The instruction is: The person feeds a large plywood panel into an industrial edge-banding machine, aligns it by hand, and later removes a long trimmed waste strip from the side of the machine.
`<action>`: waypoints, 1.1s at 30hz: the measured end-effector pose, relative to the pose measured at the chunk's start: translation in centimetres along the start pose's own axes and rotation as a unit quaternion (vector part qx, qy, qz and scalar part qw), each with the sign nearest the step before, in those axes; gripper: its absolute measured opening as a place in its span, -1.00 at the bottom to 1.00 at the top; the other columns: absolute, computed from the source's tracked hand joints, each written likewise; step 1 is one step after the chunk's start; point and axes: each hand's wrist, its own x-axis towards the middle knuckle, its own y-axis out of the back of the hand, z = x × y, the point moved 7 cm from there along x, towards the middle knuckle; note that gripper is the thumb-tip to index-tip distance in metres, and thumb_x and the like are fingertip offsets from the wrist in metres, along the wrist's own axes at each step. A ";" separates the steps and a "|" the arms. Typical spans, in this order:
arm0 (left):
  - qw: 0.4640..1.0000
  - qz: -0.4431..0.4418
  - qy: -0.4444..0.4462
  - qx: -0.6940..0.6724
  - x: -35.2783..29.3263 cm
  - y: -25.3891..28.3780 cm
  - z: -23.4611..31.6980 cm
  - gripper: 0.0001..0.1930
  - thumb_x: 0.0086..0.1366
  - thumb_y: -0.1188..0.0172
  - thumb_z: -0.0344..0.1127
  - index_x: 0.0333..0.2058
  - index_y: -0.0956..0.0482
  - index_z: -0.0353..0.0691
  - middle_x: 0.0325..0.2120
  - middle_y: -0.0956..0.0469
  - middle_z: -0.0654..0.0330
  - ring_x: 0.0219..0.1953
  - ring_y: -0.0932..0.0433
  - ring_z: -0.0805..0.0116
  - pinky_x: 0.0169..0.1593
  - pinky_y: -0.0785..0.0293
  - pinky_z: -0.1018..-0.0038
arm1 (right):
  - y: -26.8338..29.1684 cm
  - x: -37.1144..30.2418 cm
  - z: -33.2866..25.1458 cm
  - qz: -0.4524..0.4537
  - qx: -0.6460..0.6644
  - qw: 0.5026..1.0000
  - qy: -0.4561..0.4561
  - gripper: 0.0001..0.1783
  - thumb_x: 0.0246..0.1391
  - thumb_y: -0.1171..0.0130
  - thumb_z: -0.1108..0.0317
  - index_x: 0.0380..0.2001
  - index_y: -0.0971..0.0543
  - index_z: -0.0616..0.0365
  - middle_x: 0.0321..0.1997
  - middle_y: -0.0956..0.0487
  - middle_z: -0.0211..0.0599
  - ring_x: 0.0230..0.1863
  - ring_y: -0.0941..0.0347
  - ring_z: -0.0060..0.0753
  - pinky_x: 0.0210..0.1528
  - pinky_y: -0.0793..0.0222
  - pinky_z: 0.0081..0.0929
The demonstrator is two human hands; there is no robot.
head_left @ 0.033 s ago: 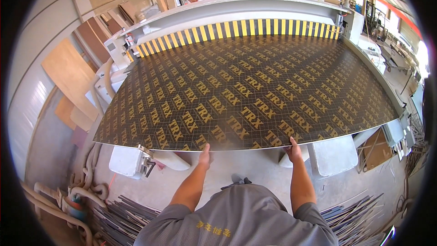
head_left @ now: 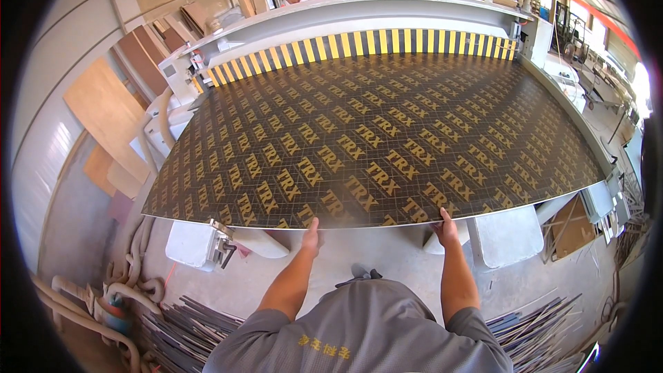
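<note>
- Surface (head_left: 188, 243): its near-left pale plate projects past the near edge of the panel (head_left: 359, 155), which hides most of the remainder.
- Left hand (head_left: 311, 238): thumb on the panel's near edge, other fingers beneath and hidden; the grip reads as a pinch.
- Panel: lies across the surface, printed dark face up, reaching the yellow-and-black striped guard (head_left: 347, 45) at the far edge. Placement is judged largely done; whether it passes under the guard cannot be told.
- Exposed face: one piece, no cut visible; release of the near edge is left to do.
- Right hand (head_left: 447, 229): thumb on top, other fingers partly hidden below, pinching the near edge.
- Fence (head_left: 566, 101): along the surface's right edge, just beside the panel; contact cannot be confirmed.
</note>
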 end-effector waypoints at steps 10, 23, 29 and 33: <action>1.000 -0.014 0.012 -0.016 -1.0 -0.1 0.1 -0.31 0.34 -0.24 0.34 0.10 -0.57 -0.19 -0.21 -0.58 0.28 -0.29 -0.52 0.41 -0.27 -0.46 0.42 | 0.4 -0.6 0.2 0.048 -0.007 0.998 -0.031 -0.57 0.26 -0.28 -0.05 0.06 -0.54 -0.09 -0.19 -0.60 -0.51 -0.09 -0.51 -0.38 0.05 -0.41 -0.24; 1.000 0.022 0.021 0.001 -0.5 0.4 -0.4 -0.15 0.35 -0.22 0.33 0.29 -0.43 -0.33 0.15 -0.50 0.09 0.03 -0.51 0.26 0.01 -0.48 0.31 | 0.4 0.2 0.2 -0.002 0.007 1.000 0.016 -0.54 0.26 -0.29 -0.04 0.11 -0.53 -0.09 -0.07 -0.61 -0.50 -0.05 -0.49 -0.40 0.11 -0.39 -0.20; 1.000 0.002 0.023 -0.008 -1.6 -0.1 0.1 -0.14 0.36 -0.18 0.35 0.31 -0.41 -0.33 0.14 -0.51 0.07 0.03 -0.50 0.20 0.04 -0.46 0.28 | 0.2 -0.3 0.0 -0.004 0.018 1.000 0.008 -0.51 0.26 -0.28 -0.03 0.14 -0.52 -0.05 0.00 -0.62 -0.47 -0.01 -0.49 -0.36 0.14 -0.38 -0.19; 1.000 -0.006 0.015 0.016 -0.8 0.3 0.1 -0.14 0.36 -0.18 0.36 0.31 -0.42 -0.33 0.14 -0.51 0.06 0.02 -0.51 0.19 0.01 -0.49 0.28 | 0.4 -0.3 0.0 0.001 -0.016 1.000 0.002 -0.49 0.25 -0.29 -0.04 0.15 -0.52 -0.05 0.04 -0.62 -0.45 0.02 -0.49 -0.33 0.14 -0.37 -0.17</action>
